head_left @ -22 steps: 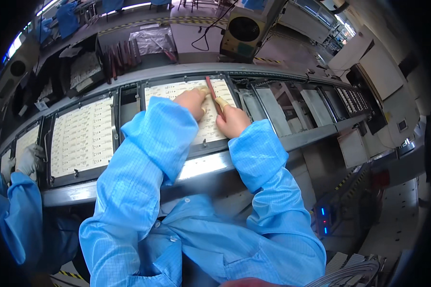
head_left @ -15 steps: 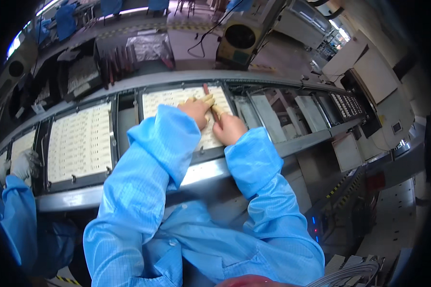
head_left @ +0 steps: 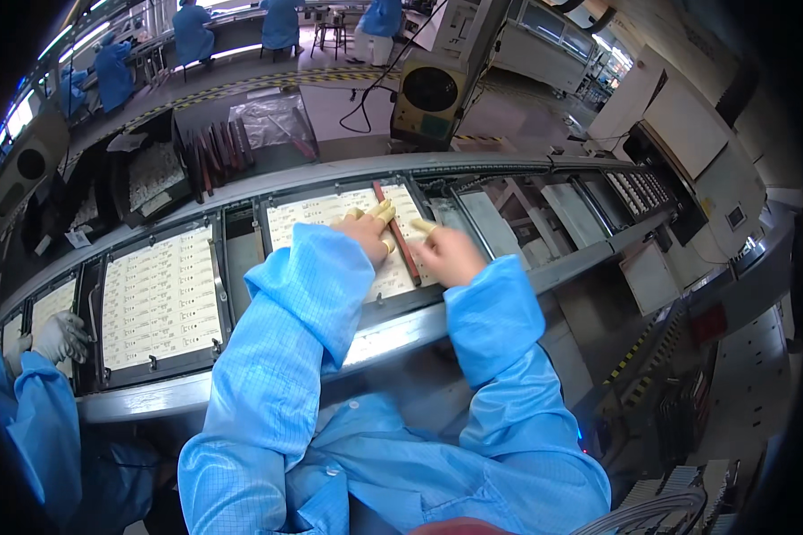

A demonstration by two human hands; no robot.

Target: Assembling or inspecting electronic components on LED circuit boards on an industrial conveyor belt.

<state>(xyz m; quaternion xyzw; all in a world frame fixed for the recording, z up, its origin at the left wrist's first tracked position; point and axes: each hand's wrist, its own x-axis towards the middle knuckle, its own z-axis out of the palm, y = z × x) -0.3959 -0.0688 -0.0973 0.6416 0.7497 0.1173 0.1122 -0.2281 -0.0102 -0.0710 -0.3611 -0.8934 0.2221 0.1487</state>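
Note:
A white printed panel (head_left: 312, 212) lies in a dark frame on the conveyor in front of me. Across its right part runs a thin dark-red strip (head_left: 402, 245), slanting from the far edge to the near edge. My left hand (head_left: 366, 235) rests on the panel just left of the strip, fingers stretched out, fingertips against or beside the strip. My right hand (head_left: 452, 256) is right of the strip, its index finger and thumb apart with nothing between them. Pale yellow covers sit on several fingertips of both hands.
Another framed white panel (head_left: 161, 299) sits to the left. Farther left, a co-worker's gloved hand (head_left: 61, 337) is over a panel. Beyond the conveyor rail (head_left: 330, 171) are a dark box (head_left: 152, 165), several reddish strips (head_left: 219, 153) and a fan unit (head_left: 430, 87).
My right hand has let go of the strip and moved right. The strip, earlier mostly covered by my hands, now shows along its length. My left hand stays near the same place.

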